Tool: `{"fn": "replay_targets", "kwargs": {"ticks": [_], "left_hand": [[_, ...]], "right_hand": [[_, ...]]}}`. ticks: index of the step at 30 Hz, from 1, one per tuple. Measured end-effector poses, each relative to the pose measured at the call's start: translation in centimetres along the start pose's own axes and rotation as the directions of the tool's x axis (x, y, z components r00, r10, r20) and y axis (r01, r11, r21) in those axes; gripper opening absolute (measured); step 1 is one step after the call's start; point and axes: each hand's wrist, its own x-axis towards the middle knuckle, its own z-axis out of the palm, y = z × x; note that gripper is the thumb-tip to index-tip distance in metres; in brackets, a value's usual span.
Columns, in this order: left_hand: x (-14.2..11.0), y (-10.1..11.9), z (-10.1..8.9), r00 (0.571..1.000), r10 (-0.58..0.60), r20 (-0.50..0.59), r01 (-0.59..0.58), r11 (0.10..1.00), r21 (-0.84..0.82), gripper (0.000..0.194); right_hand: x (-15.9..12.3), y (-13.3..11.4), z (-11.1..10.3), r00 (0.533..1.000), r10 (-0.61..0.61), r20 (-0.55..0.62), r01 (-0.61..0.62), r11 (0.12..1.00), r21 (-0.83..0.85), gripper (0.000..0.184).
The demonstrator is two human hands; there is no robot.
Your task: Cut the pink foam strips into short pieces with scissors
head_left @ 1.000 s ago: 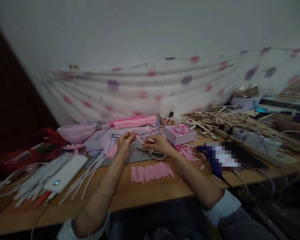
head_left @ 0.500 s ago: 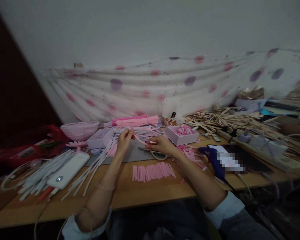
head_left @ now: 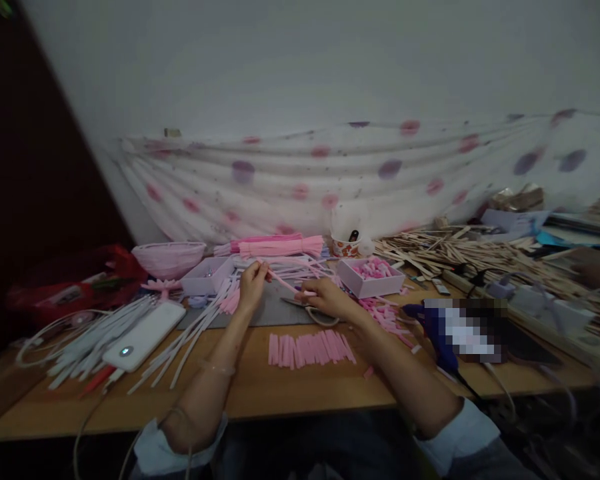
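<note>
A thin pink pipe cleaner (head_left: pixel 283 281) is stretched between my two hands above a grey mat (head_left: pixel 267 312). My left hand (head_left: pixel 253 285) pinches its far end, while my right hand (head_left: pixel 325 297) grips the nearer end, a short tip showing past the fingers. Scissors (head_left: pixel 323 320) lie on the mat under my right hand, partly hidden by it. Closer to me, a row of short cut pink pieces (head_left: pixel 310 349) rests side by side on the wooden table (head_left: pixel 300 390).
Pink bundles (head_left: pixel 283 247) lie behind my hands. A white box (head_left: pixel 375 285) holds cut pieces; another box (head_left: pixel 207 277) stands left. White stems (head_left: pixel 180 353) and a white power bank (head_left: pixel 145 337) are at left. Rightward are a blue glue gun (head_left: pixel 435 333), a power strip (head_left: pixel 535 323) and wooden sticks (head_left: pixel 445 250).
The camera view has shifted slightly, so the scene sits a little further right and lower. Both hands keep hold of the pink pipe cleaner in nearly the same pose.
</note>
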Motion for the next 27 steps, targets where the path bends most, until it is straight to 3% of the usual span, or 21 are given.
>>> {"fn": "replay_targets", "kwargs": {"ticks": [5,9,18,21,25,27], "left_hand": [[0.1,0.4,0.1,0.992,-0.125,-0.024,0.119,0.981,-0.155,0.036],[0.1,0.6,0.0,0.977,-0.207,-0.056,0.188,0.951,-0.246,0.039],[0.2,0.3,-0.3,0.943,-0.310,-0.119,0.247,0.895,-0.371,0.029],[0.1,0.5,-0.1,0.936,-0.352,-0.016,0.309,0.841,-0.445,0.031],[-0.5,0.9,0.6,0.932,-0.307,0.193,0.362,0.808,-0.465,0.035],[-0.8,1.0,0.9,0.921,-0.299,0.248,0.383,0.807,-0.449,0.035]], "right_hand": [[0.0,0.9,0.3,0.999,-0.036,-0.001,0.036,0.998,-0.041,0.017],[-0.1,0.7,0.3,1.000,-0.005,-0.006,0.005,0.998,-0.065,0.028],[0.0,-0.1,0.5,0.997,-0.028,0.073,0.018,0.990,0.140,0.039],[0.1,0.4,0.6,1.000,0.014,0.021,-0.017,0.980,0.196,0.039],[0.1,0.9,0.6,0.999,0.034,-0.015,-0.030,0.973,0.230,0.040],[0.1,0.8,0.6,0.999,0.035,-0.015,-0.031,0.972,0.232,0.040]]}}
